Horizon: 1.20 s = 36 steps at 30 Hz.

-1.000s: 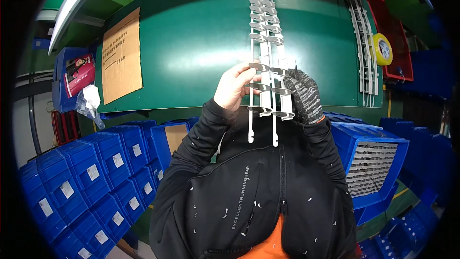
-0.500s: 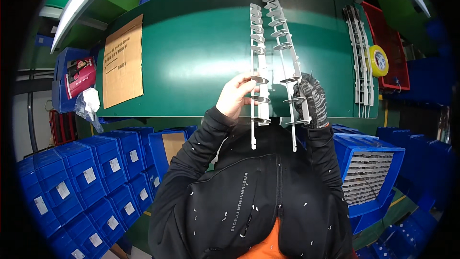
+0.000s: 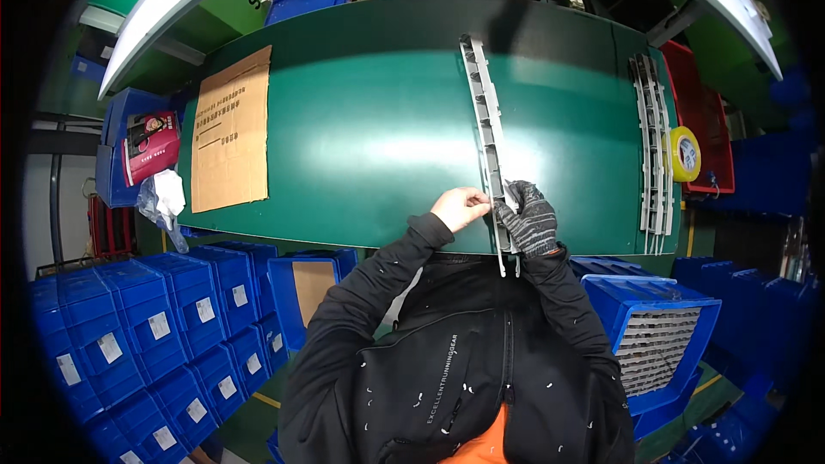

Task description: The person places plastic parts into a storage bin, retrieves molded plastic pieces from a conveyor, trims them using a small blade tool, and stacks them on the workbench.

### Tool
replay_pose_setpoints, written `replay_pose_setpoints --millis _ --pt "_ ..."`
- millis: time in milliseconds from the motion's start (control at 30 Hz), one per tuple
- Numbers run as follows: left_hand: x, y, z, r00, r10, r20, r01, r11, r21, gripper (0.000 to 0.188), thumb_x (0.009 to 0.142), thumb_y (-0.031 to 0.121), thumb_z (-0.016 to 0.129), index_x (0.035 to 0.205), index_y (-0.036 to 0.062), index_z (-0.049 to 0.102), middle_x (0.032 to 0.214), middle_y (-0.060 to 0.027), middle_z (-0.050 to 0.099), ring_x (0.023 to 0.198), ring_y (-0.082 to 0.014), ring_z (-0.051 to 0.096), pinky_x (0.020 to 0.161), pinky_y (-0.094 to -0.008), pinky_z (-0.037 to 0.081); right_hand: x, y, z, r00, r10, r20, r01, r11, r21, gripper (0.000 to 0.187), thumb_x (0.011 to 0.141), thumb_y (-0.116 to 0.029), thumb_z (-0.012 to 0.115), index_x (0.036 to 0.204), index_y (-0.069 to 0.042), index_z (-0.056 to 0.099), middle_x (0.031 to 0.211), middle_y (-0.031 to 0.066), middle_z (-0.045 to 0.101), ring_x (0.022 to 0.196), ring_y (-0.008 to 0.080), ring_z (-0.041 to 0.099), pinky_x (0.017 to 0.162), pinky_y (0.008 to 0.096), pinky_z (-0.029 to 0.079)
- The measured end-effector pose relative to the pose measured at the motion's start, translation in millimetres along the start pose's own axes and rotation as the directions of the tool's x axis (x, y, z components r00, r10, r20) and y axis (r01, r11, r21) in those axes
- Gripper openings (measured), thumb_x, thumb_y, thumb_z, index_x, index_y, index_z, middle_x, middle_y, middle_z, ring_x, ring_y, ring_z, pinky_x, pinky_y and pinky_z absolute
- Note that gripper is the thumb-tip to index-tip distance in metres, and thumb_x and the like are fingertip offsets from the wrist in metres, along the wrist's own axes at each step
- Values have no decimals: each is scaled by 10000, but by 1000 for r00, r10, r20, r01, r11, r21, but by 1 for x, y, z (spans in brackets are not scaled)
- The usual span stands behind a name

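Note:
A long narrow pair of grey-white plastic strips (image 3: 487,120), with dark crosspieces between the rails, runs from the far part of the green table to its near edge. The two strips lie against each other as one bundle. My bare left hand (image 3: 461,208) pinches the left rail close to the near end. In a grey knitted glove, my right hand (image 3: 530,220) is wrapped round the same end from the right. Two thin rail tips stick out past the table edge towards me. The gloved fingertips are partly hidden behind the strips.
More such strips (image 3: 653,146) lie at the table's right side, beside a yellow tape roll (image 3: 685,155) and a red bin (image 3: 700,112). Flat cardboard (image 3: 230,133) lies at the left. A blue crate of strips (image 3: 657,348) stands right; stacked blue crates (image 3: 155,326) stand left.
The two strips, held apart and showing round discs before, are now together and turned, lower on the table. Both hands have moved nearer to me and closer together.

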<state>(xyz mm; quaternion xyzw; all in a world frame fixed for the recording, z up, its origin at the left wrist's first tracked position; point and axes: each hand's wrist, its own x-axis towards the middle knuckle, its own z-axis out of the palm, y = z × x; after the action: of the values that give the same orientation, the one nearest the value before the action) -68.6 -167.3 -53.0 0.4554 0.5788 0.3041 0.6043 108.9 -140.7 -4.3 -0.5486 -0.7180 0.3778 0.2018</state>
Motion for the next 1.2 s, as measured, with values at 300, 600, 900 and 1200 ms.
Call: replay_pose_setpoints --millis 300,600,900,1200 --pt "78 25 -43 952 131 -276 -64 969 239 519 711 298 671 1007 -89 494 813 -110 599 674 -143 577 631 -262 484 13 -5 16 1000 -18 -6 18 996 -88 505 685 -342 672 1053 -24 538 980 161 567 870 295 570 751 366 458" --pt "148 70 34 910 264 -319 -152 930 334 398 662 239 702 821 -27 452 711 -85 550 646 -128 543 606 -252 455 4 15 -77 955 -33 -294 83 984 158 358 687 -194 695 968 -10 571 829 93 564 697 151 564 606 266 460" --pt "252 149 181 974 218 -65 -187 929 320 407 665 257 679 811 -53 459 701 -105 554 638 -171 553 616 -275 463 -44 55 -158 958 29 -284 62 950 307 241 691 -122 685 893 -30 589 768 108 609 685 212 616 587 294 481" --pt "301 196 288 984 159 -84 -101 875 473 562 690 384 626 937 -100 484 893 -245 583 865 -336 577 770 -361 442 -60 116 -182 984 77 -160 -47 982 185 272 753 -258 612 923 -48 578 817 161 600 731 323 581 631 390 461"
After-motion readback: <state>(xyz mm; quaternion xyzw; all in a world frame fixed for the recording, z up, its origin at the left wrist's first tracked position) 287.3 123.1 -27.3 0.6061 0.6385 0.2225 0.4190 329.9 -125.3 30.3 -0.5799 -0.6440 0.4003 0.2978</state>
